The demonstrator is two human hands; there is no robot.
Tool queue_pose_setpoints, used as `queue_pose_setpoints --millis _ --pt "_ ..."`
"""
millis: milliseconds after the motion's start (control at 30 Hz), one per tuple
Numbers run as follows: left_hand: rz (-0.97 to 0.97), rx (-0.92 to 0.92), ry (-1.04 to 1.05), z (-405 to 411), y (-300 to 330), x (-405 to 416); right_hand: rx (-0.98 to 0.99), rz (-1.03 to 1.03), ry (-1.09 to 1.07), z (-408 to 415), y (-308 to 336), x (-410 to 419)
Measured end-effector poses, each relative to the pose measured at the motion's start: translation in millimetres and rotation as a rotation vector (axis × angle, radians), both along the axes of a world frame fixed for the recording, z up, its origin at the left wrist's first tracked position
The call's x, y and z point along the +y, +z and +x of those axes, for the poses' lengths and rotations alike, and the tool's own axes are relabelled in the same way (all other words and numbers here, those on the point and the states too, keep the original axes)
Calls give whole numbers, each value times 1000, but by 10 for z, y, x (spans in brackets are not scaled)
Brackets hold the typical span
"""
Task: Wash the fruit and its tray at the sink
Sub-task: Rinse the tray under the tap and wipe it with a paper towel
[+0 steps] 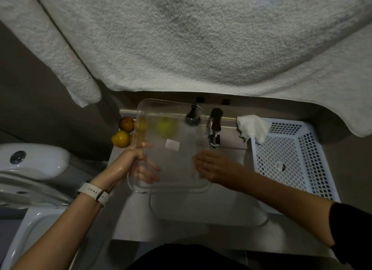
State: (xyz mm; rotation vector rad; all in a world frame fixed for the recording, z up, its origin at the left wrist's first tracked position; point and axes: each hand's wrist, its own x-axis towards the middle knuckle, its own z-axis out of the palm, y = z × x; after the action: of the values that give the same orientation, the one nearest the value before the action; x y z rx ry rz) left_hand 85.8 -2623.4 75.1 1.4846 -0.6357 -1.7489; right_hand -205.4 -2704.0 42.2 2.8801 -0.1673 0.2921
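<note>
A clear plastic tray [175, 167] with a small white label is held up over the white sink [211, 213], tilted toward me. My left hand [136, 165] grips the tray's left rim, thumb over the edge and fingers behind the plastic. My right hand [213, 169] lies flat with straight fingers on the tray's inner face at its lower right. Two brownish-yellow fruits [120, 138] sit on the ledge left of the tray. Through the plastic a green fruit [166, 125] shows blurred.
A dark tap [215, 124] and a dark soap pump [193, 116] stand behind the sink. A white perforated basket [291, 161] with a crumpled white cloth [252, 126] sits to the right. A toilet [34, 165] is at left. Grey towels [181, 38] hang overhead.
</note>
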Motion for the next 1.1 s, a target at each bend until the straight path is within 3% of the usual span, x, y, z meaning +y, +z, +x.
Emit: queue_pose_setpoints --millis 200,300,533,600,700,867,1100 --pt "54 48 -307 125 101 -3 73 -26 -79 -86 275 -492" --pt "39 85 -336 159 89 -33 152 -112 -58 -132 430 -625" --pt "-111 351 52 201 -39 86 391 -186 -282 -143 539 -505" --pt "-143 321 172 12 -76 206 332 -160 -370 -43 605 -371" --pt "-185 230 344 -398 -119 350 276 40 -410 166 641 -114" --pt "-228 243 773 -808 -150 473 215 180 -545 440 623 215" --pt "-235 178 801 -1205 -157 379 -13 400 -507 826 671 516"
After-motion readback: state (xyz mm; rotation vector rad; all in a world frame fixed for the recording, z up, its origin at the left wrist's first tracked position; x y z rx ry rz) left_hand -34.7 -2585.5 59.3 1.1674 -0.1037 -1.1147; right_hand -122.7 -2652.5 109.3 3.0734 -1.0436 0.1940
